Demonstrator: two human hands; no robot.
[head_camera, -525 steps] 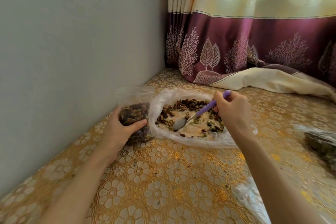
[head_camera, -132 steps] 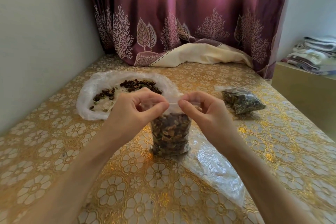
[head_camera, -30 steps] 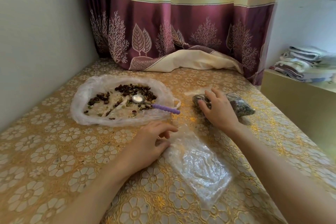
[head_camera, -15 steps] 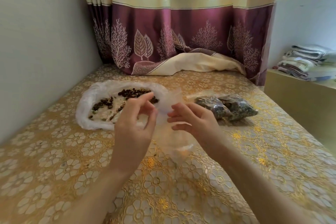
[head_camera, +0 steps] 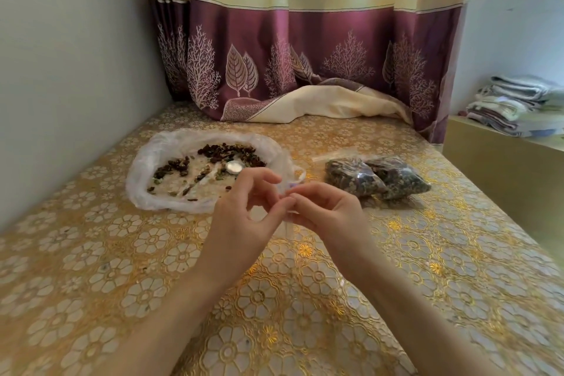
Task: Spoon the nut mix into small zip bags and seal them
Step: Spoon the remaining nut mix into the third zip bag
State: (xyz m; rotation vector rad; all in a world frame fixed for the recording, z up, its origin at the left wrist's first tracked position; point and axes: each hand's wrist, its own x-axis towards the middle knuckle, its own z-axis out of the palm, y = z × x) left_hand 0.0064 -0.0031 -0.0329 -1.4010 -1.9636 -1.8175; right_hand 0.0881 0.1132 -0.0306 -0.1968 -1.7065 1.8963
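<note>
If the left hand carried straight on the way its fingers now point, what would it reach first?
The left hand points up and right, toward the right hand. Its fingertips already seem to meet the clear empty zip bag pinched between both hands, then the right fingers; depth is uncertain.

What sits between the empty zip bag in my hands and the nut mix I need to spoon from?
Nothing visible. The empty zip bag, pinched by the left hand and right hand, hangs just in front of the nut mix; the spoon lies in it.
</note>
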